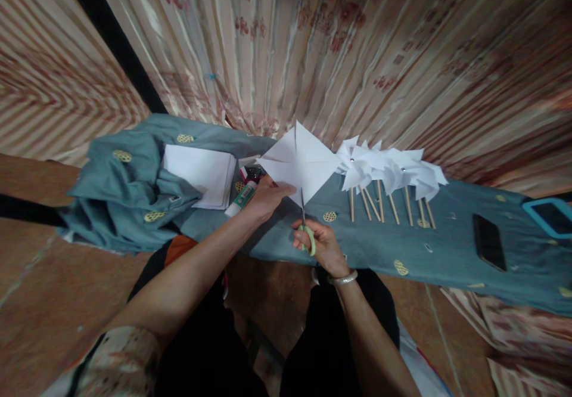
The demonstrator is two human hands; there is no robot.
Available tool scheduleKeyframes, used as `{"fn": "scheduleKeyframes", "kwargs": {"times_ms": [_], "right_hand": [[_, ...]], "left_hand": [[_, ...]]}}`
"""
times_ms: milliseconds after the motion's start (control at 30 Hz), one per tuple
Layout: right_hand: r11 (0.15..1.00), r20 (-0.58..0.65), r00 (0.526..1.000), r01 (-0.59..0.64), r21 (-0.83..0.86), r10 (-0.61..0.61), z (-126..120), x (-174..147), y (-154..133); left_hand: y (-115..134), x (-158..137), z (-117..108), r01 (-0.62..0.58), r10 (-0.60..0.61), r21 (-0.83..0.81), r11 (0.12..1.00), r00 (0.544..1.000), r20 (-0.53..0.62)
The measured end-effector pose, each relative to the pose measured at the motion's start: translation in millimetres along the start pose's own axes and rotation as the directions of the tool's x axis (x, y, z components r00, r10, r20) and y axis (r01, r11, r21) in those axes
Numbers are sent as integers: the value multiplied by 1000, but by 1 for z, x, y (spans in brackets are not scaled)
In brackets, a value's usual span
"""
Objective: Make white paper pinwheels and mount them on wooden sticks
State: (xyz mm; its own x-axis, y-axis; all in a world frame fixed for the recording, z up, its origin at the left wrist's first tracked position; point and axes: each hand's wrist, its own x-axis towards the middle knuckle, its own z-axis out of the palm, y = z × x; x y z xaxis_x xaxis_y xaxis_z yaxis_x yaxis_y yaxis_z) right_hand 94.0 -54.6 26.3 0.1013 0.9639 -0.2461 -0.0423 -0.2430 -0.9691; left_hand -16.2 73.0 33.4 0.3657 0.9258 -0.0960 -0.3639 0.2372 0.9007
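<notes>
A square sheet of white paper [315,170] is held up corner-on, with slits running in from its top and left corners and a crease toward the right. My left hand [268,199] pinches its lower left edge, thumb on top. Green-handled scissors [307,239] are in my right hand [322,243], fingers through the loops. Their blades point away from me and meet the sheet's bottom corner. Beside my left hand lie a green and white glue stick [242,199] and a small dark red box [252,173] whose contents I cannot make out.
Several white paper pinwheels [388,167] on wooden sticks [408,206] lie to the right. A stack of white paper [201,173] is on the left, partly under bunched cloth [129,188]. Farther right are a dark phone [488,242] and a blue-framed device [549,215]. A curtain [286,39] hangs behind.
</notes>
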Motion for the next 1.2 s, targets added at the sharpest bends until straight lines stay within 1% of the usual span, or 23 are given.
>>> {"fn": "scheduleKeyframes", "kwargs": {"times_ms": [500, 800, 967, 1200], "right_hand": [[1000, -3, 1000, 4, -26, -4, 0, -1, -2], [998, 1, 999, 35, -47, -35, 0, -1, -1], [1000, -29, 999, 19, -16, -20, 0, 0, 1], [1000, -41, 999, 5, -3, -5, 1, 1, 1]], "left_hand": [[-1, 0, 0, -6, 6, 8, 1000, 1000, 8], [-12, -1, -3, 10, -12, 84, 996, 1000, 20], [-11, -3, -2, 19, -20, 80, 997, 1000, 11], [-9, -4, 0, 14, -15, 55, 998, 1000, 11]]}}
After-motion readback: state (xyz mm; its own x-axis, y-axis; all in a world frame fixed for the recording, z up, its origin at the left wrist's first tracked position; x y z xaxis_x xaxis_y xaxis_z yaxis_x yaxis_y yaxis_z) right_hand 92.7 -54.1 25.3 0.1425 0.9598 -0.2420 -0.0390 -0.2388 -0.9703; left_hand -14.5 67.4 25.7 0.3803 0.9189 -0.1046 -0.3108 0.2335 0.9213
